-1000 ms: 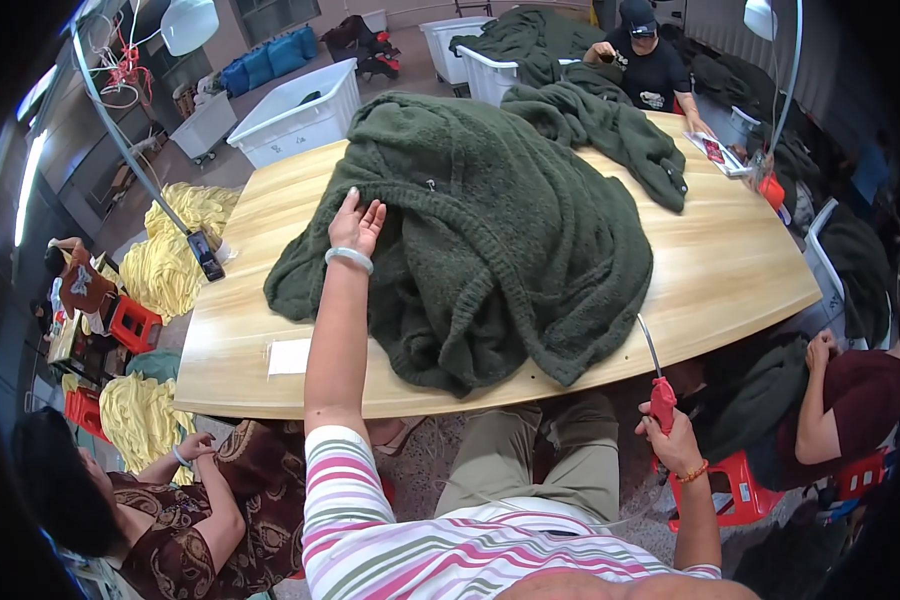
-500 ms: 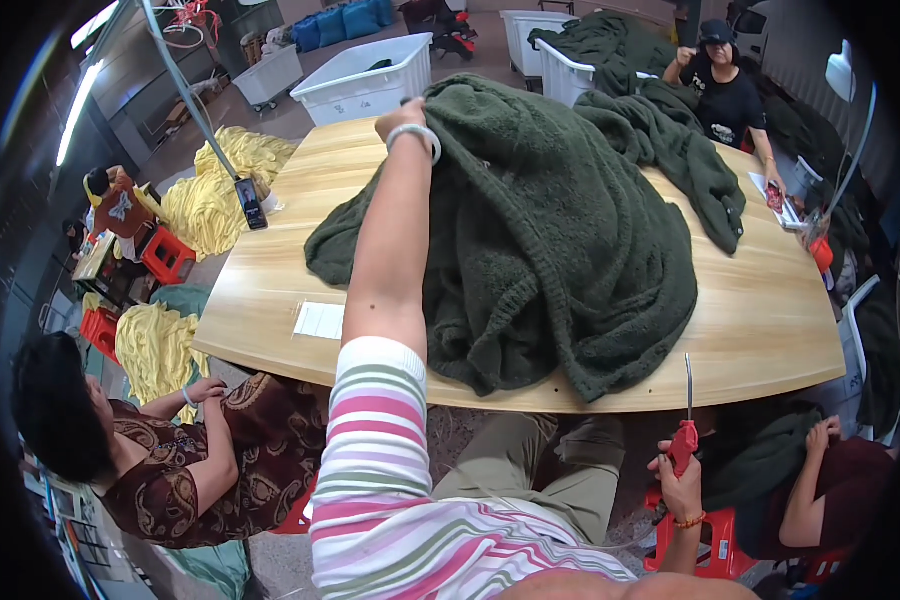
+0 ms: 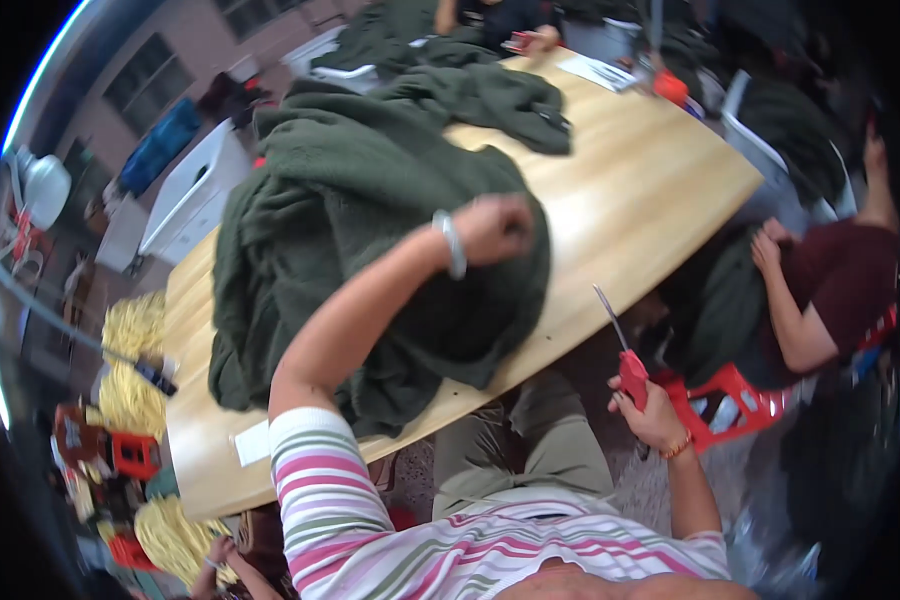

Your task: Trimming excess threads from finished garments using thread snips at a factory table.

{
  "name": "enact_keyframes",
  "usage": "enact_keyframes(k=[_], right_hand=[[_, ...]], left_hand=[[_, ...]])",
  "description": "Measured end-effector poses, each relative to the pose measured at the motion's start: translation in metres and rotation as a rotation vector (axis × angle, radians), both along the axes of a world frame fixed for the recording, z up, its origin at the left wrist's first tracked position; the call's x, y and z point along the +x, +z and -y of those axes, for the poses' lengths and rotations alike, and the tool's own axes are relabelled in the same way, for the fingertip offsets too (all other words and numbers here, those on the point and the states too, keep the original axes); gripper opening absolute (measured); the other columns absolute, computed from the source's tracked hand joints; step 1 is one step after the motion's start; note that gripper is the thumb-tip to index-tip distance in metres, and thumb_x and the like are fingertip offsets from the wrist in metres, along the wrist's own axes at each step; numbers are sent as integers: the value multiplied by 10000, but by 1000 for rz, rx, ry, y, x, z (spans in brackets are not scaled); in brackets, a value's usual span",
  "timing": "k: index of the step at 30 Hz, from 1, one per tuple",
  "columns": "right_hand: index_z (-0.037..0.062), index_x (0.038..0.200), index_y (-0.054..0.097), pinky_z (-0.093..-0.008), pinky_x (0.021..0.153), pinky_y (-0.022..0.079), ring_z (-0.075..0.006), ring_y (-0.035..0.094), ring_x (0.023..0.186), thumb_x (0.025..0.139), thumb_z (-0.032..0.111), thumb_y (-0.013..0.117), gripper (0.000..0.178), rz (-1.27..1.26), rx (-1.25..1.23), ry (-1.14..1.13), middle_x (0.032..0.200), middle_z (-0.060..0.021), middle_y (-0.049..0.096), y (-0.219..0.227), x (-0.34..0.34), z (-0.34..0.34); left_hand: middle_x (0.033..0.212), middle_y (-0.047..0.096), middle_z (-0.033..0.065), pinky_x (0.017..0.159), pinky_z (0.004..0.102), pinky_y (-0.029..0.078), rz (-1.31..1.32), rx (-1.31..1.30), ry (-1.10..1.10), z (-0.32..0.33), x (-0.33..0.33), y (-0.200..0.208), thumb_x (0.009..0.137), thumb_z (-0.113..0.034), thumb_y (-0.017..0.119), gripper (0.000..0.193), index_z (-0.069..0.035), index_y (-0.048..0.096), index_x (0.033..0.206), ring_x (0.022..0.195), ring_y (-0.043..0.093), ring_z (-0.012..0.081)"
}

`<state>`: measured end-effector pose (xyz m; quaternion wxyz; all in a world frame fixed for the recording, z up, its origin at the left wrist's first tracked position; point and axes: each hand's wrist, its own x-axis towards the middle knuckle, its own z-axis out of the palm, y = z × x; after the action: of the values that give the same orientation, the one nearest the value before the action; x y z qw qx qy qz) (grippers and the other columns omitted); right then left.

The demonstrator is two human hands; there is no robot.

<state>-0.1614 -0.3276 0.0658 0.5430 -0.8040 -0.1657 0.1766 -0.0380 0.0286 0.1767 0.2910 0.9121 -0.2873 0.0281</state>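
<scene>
A heap of dark green fleecy fabric (image 3: 340, 170), perhaps a garment or blanket, covers much of the wooden table (image 3: 630, 170). Over its right side reaches my left hand (image 3: 498, 228), a pale bangle at the wrist. Motion smears its fingers, and whether they touch the cloth cannot be made out. My right hand (image 3: 655, 415) is wrapped round the handle of a red air blow gun (image 3: 632, 375) with a long thin metal nozzle. It is held past the table's near edge, the nozzle slanting up toward the tabletop.
A second green piece (image 3: 510, 100) lies at the far side, near another person's hand (image 3: 542, 40). A white tag (image 3: 253, 443) rests at the left edge. Someone in a dark red top (image 3: 840, 290) sits at right by a red stool (image 3: 735, 405). White bins (image 3: 195, 190) stand beyond.
My left hand has left the far edge of the green fabric and come nearer and to the right. The heap looks bunched differently. My view has turned rightward; the right hand keeps the blow gun.
</scene>
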Motion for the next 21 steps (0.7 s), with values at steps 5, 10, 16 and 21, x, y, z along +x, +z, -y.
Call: enact_keyframes(k=[5, 10, 16, 21], right_hand=[[-13, 1071, 571, -288, 709, 516, -150, 669, 765, 848, 78, 552, 241, -24, -22, 19, 801, -73, 654, 15, 0, 5], [-21, 1058, 566, -281, 703, 504, -137, 650, 768, 859, 67, 542, 220, -69, -19, 20, 802, -77, 645, 9, 3, 8], [-35, 1077, 563, -294, 718, 514, -145, 654, 766, 861, 65, 534, 239, -1, -27, 130, 830, -90, 653, 1, -1, -8], [18, 1057, 578, -368, 765, 506, -294, 657, 833, 811, 125, 593, 268, 16, -30, 140, 887, -158, 659, 8, 0, -14]], left_hand=[[1153, 572, 168, 1095, 460, 246, -227, 162, -75, 1, -78, -85, 743, -161, 718, 284, -43, 557, 945, 1237, 415, 367], [1117, 589, 183, 1100, 446, 240, -276, -19, 137, 1, -110, -75, 787, -199, 701, 194, -22, 633, 829, 1231, 435, 332], [966, 585, 150, 687, 369, 502, 13, -105, 546, 15, -79, -80, 803, -102, 648, 250, -36, 577, 1034, 719, 629, 274], [1048, 595, 156, 834, 427, 485, 245, 266, 730, 18, -20, -101, 755, -131, 684, 391, -62, 578, 1125, 868, 607, 371]])
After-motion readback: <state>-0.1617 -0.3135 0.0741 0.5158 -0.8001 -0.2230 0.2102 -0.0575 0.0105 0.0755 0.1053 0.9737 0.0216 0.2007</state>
